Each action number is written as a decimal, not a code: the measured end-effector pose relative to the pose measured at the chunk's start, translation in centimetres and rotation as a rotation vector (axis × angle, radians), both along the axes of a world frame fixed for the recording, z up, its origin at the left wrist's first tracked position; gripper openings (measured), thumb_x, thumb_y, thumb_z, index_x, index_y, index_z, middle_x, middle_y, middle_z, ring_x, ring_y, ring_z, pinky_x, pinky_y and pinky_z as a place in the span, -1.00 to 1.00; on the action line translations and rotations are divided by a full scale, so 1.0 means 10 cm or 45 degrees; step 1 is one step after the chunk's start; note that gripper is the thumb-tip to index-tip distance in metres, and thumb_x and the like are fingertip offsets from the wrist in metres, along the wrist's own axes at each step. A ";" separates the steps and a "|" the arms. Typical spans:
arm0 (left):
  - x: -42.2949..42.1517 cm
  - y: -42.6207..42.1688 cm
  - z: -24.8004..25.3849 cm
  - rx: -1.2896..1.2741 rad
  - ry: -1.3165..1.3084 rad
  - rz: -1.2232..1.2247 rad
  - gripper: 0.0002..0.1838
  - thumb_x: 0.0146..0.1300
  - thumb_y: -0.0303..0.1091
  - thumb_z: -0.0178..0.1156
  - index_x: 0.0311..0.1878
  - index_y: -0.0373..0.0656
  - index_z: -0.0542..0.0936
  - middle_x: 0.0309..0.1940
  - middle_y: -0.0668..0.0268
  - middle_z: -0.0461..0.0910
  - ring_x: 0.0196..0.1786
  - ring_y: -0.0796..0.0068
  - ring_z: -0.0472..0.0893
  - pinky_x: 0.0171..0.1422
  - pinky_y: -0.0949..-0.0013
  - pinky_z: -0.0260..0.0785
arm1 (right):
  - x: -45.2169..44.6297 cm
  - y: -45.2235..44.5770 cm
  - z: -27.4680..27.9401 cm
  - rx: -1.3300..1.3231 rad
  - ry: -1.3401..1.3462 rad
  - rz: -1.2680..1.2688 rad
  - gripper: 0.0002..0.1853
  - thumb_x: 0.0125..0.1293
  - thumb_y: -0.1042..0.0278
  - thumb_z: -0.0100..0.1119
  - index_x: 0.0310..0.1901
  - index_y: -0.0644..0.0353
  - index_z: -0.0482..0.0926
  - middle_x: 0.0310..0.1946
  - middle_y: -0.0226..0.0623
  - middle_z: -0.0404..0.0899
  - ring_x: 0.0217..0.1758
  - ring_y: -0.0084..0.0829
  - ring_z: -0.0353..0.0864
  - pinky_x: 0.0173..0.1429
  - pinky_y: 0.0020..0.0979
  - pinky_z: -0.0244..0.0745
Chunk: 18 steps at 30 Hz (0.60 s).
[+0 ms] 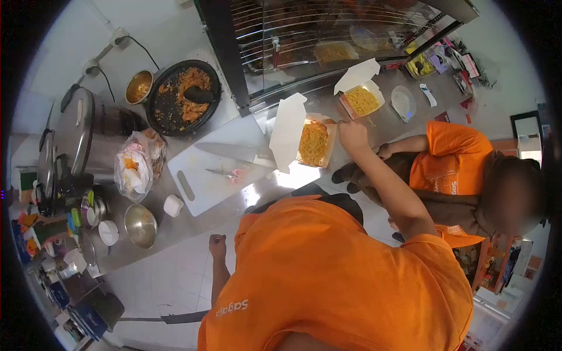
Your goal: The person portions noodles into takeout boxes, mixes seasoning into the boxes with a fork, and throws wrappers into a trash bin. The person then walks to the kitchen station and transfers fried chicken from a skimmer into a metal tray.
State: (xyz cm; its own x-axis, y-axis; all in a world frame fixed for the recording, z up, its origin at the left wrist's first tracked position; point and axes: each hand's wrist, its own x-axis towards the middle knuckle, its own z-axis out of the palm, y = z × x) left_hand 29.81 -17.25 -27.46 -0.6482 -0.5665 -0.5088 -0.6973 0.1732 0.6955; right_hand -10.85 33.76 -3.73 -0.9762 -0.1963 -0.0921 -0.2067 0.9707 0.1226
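- Noodle box (288,133): lid raised, just beside cutting board (208,192); probably light, thin-walled, easily crushed; grip low on the sides.
- Right hand (355,136): at box rim, fingers bent; can't tell what's held.
- Left hand (218,247): hangs apart, fingers curled, contents unclear.
- Box underside hidden.

A chopping board (202,194), takeaway boxes (287,131) and matching orange shirts (333,257) suggest a commercial kitchen.
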 end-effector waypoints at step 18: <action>-0.03 0.17 -0.02 0.084 -0.009 0.009 -0.79 0.21 -0.34 0.42 -0.22 -0.17 0.58 -0.42 0.31 0.62 -0.34 0.48 0.55 -0.21 0.32 0.43 | 0.56 -0.50 -0.20 -0.128 -0.189 0.020 -0.84 0.24 0.43 0.14 -0.36 0.21 0.72 -0.28 -0.04 0.73 -0.22 -0.03 0.78 -0.17 -0.06 0.69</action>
